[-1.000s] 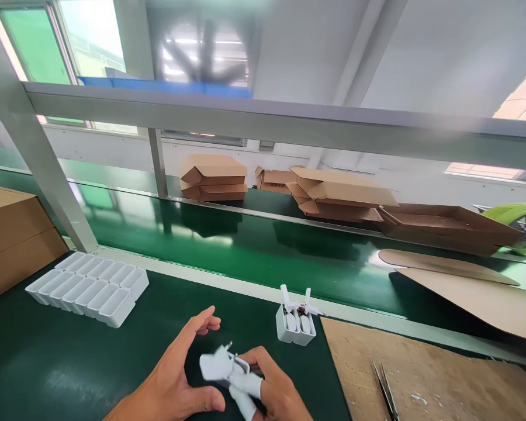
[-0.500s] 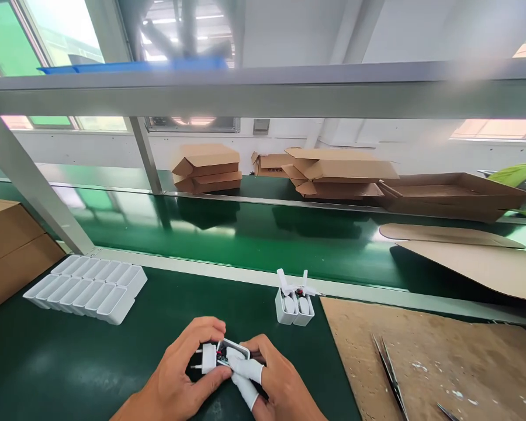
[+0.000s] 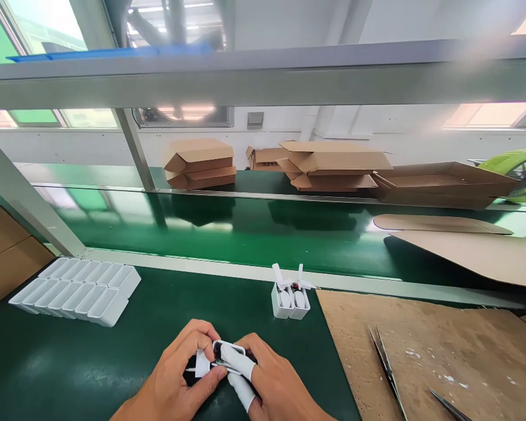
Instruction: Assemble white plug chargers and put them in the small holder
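Observation:
Low in the middle of the head view, both hands hold a small white power adapter. The fingertips of my left hand (image 3: 174, 363) close on its white plug end (image 3: 202, 363), whose metal pins point left. My right hand (image 3: 277, 380), with white covers on two fingers, grips the open white housing (image 3: 241, 350). A bit of circuit board (image 3: 220, 363) shows between plug and housing; the covered fingers hide the rest. Beyond the hands stand two white housings (image 3: 290, 307) with loose white parts and wiring sticking out of their tops.
Rows of white open housings (image 3: 76, 295) sit at left on the green bench. A brown board (image 3: 425, 333) at right carries tweezers (image 3: 389, 367) and a second pointed tool (image 3: 449, 403). Cardboard boxes (image 3: 333, 164) line the back; a metal beam (image 3: 263, 82) crosses above.
The plug end has tilted and sits closer to the housing. My left index finger has curled down onto it. The whole view has shifted slightly.

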Demonstrator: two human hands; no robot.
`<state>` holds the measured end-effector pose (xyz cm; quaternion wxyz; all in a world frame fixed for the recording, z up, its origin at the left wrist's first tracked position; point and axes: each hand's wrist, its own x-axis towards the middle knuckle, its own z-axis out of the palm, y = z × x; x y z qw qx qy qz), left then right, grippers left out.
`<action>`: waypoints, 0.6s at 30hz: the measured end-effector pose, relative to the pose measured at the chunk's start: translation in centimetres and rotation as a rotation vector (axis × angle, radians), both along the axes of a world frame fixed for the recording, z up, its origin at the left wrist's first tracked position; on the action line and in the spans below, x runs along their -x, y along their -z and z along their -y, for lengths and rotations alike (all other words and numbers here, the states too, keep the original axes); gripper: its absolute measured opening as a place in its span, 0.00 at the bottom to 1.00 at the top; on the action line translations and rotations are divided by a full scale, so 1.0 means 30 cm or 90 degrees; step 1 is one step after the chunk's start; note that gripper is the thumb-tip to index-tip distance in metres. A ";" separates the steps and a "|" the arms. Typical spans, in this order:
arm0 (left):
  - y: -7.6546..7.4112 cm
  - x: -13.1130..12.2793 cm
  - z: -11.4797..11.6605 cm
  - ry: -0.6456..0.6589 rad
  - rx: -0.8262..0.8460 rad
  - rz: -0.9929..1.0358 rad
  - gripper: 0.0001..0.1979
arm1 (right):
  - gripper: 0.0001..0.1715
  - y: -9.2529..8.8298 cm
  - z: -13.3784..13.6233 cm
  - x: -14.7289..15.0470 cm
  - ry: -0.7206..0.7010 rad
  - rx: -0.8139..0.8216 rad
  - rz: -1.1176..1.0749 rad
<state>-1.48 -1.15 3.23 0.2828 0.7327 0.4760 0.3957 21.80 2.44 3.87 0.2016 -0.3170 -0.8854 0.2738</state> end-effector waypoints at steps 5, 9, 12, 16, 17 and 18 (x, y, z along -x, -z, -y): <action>-0.007 -0.001 -0.001 0.009 0.008 -0.004 0.07 | 0.18 0.000 0.003 -0.003 0.064 0.101 -0.087; -0.009 -0.007 -0.003 0.004 0.029 0.014 0.08 | 0.16 0.049 0.006 -0.003 0.051 0.033 -0.063; 0.003 -0.017 -0.007 -0.008 0.056 0.048 0.07 | 0.22 0.073 0.001 -0.001 0.028 -0.018 -0.038; 0.040 -0.029 -0.012 -0.040 0.091 0.125 0.09 | 0.27 0.046 -0.012 0.011 0.000 -0.049 0.028; 0.051 -0.030 -0.012 -0.056 0.107 0.142 0.11 | 0.25 0.033 -0.015 0.016 0.007 -0.034 0.033; 0.062 -0.030 -0.012 -0.072 0.125 0.159 0.15 | 0.22 0.022 -0.016 0.021 0.022 -0.003 0.022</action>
